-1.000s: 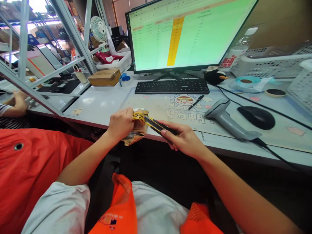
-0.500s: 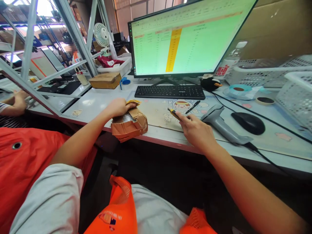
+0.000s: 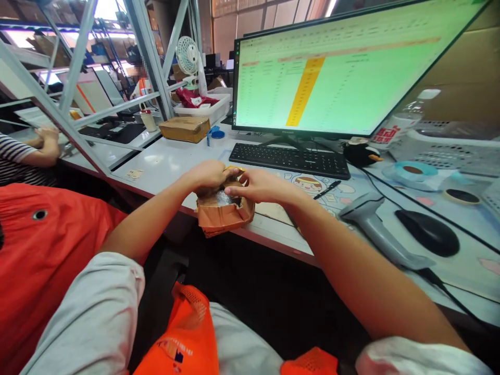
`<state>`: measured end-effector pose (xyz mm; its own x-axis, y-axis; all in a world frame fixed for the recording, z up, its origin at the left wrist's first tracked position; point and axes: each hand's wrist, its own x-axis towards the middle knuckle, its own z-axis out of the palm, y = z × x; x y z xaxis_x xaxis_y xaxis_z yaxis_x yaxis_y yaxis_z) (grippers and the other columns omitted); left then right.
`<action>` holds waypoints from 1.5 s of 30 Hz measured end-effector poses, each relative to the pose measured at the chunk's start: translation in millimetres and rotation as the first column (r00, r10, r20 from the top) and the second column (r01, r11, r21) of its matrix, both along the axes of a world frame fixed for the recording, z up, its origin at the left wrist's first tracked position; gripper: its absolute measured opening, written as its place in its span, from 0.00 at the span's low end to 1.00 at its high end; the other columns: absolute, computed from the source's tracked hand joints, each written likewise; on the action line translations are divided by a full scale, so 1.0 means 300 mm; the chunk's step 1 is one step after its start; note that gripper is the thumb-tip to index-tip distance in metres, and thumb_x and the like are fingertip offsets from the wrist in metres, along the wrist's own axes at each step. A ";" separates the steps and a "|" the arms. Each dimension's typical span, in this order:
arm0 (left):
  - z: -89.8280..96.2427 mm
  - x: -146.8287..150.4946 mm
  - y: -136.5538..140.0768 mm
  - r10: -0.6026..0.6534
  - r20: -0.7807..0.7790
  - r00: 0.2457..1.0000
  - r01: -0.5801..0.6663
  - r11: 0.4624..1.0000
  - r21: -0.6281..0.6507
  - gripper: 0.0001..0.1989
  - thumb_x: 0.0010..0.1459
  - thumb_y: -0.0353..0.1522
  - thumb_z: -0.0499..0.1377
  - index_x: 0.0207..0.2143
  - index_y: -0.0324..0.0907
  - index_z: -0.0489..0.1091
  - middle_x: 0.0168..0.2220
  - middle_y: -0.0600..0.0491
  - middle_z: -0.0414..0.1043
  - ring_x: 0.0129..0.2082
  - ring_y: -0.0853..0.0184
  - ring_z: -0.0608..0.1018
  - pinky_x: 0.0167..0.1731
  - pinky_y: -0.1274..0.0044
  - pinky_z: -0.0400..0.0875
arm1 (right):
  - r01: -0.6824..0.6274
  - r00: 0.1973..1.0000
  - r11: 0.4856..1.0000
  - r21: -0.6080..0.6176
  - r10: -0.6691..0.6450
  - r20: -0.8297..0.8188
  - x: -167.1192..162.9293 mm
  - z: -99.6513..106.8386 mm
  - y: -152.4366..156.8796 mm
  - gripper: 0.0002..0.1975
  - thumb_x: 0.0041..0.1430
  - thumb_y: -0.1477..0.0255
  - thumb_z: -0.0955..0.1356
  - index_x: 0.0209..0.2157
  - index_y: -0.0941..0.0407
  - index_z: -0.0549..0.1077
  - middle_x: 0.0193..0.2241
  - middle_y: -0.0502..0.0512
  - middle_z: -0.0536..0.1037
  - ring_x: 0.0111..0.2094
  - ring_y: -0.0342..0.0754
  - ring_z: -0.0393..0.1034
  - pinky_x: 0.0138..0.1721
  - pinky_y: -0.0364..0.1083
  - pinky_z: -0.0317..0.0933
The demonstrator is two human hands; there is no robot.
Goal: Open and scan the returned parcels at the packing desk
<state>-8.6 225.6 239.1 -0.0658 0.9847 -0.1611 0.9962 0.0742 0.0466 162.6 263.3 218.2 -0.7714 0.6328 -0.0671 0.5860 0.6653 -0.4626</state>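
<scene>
A crumpled brown cardboard box (image 3: 222, 219) with torn-open flaps sits at the table's front edge, partly overhanging it. Clear plastic wrap (image 3: 224, 198) shows in its opening. My left hand (image 3: 209, 176) grips the box's far left side, fingers closed on the cardboard. From the right, my right hand (image 3: 260, 185) reaches over the opening, thumb and fingers closed on the flap at the far right edge. A bit of yellow shows at the flap between both hands. The thing inside the wrap is too hidden to make out.
Behind the box stand a keyboard (image 3: 289, 160) and a monitor (image 3: 312, 78). A pen (image 3: 327, 190), a grey barcode scanner (image 3: 380, 229) and a mouse (image 3: 427, 233) lie to the right. A closed carton (image 3: 185, 129) sits back left. Another person's hand (image 3: 49, 146) is far left.
My right hand has moved left from the desk mat onto the box and no longer visibly holds the yellow-and-black cutter. My left hand stays on the box. The view has shifted.
</scene>
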 end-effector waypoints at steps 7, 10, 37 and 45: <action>-0.098 -0.136 0.062 0.049 0.499 0.865 -0.020 0.998 -0.062 0.31 0.68 0.55 0.50 0.39 0.39 0.79 0.35 0.48 0.80 0.30 0.64 0.75 0.31 0.76 0.66 | -0.016 0.999 1.000 -0.003 0.016 0.034 0.005 -0.002 0.034 0.12 0.60 0.64 0.70 0.28 0.57 0.75 0.26 0.56 0.77 0.26 0.46 0.70 0.25 0.44 0.59; -0.203 -0.176 0.079 0.121 0.713 0.691 -0.066 0.992 -0.105 0.30 0.63 0.57 0.55 0.37 0.38 0.78 0.34 0.49 0.79 0.29 0.65 0.74 0.31 0.75 0.67 | 0.027 0.979 0.965 -0.261 -0.078 -0.186 0.065 -0.033 0.057 0.13 0.64 0.69 0.64 0.25 0.57 0.71 0.25 0.55 0.77 0.26 0.47 0.72 0.26 0.43 0.65; -0.051 -0.192 -0.382 -0.631 -0.005 0.776 0.559 0.684 0.469 0.11 0.71 0.32 0.53 0.50 0.41 0.73 0.47 0.49 0.80 0.49 0.63 0.79 0.55 0.69 0.65 | 0.037 0.641 0.838 -0.544 -0.438 -0.630 0.227 -0.289 0.032 0.18 0.52 0.57 0.74 0.34 0.55 0.71 0.30 0.53 0.77 0.30 0.48 0.73 0.26 0.46 0.75; -0.155 -0.263 -0.456 -0.613 -0.213 0.760 0.620 0.587 0.522 0.19 0.64 0.21 0.54 0.55 0.42 0.70 0.59 0.48 0.75 0.65 0.61 0.72 0.65 0.68 0.66 | -0.099 0.685 0.967 0.234 0.237 -0.689 0.262 -0.261 -0.025 0.13 0.69 0.75 0.63 0.42 0.51 0.79 0.59 0.56 0.75 0.59 0.52 0.72 0.58 0.53 0.70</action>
